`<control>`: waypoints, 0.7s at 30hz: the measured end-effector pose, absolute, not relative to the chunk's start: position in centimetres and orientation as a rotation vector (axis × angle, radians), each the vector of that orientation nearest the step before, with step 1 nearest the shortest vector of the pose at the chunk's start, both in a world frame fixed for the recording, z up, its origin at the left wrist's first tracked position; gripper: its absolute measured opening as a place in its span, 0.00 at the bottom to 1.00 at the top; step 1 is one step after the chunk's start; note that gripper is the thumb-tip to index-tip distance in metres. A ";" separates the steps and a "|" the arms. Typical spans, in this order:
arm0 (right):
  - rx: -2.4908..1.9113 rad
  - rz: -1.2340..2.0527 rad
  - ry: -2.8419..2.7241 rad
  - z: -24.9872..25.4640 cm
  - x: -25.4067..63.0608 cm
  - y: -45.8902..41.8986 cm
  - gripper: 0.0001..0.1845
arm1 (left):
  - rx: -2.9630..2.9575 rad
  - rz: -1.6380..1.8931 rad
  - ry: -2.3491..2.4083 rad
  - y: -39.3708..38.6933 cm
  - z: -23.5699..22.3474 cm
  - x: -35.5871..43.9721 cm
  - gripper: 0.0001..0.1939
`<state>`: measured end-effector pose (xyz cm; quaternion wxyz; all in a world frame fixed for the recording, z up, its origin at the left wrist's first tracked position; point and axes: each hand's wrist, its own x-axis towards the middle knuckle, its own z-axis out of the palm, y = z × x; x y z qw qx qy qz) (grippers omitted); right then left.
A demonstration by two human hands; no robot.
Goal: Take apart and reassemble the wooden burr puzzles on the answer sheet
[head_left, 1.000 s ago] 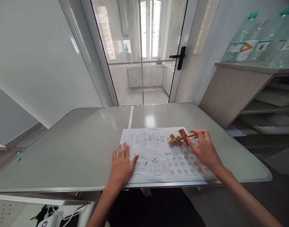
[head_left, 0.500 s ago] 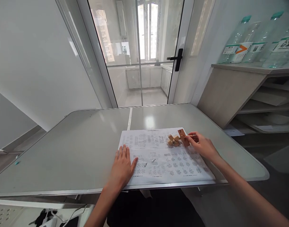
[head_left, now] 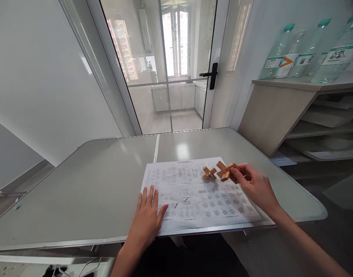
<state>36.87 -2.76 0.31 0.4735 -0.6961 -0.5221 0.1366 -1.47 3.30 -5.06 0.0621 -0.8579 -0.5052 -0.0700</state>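
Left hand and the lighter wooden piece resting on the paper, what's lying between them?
Just the printed paper with its small drawings lies between the left hand and the lighter wooden piece, as the head view shows.

Resting palm down with the left hand (head_left: 147,211), fingers (head_left: 149,196) forward and slightly apart, thumb (head_left: 162,214) out to the right. Reaching forward and leftward with the right arm (head_left: 306,238), pinching between thumb and curled fingers of the right hand (head_left: 255,186), back of it up.
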 end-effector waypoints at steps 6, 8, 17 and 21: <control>-1.489 0.548 -1.288 2.5 33.3 -4.5 0.22 | -2.653 -0.264 -1.280 0.3 -5.4 -1.0 0.33; -1.439 0.597 -1.293 2.9 32.1 -4.8 0.20 | -2.691 -0.307 -1.232 -0.5 -5.1 -0.7 0.33; -1.196 0.854 -1.349 1.2 27.3 -4.4 0.14 | -3.239 -0.849 -1.609 -0.7 0.8 2.5 0.33; -1.118 0.970 -1.386 0.2 25.7 -4.2 0.14 | -3.642 -1.170 -1.634 0.1 1.8 3.8 0.47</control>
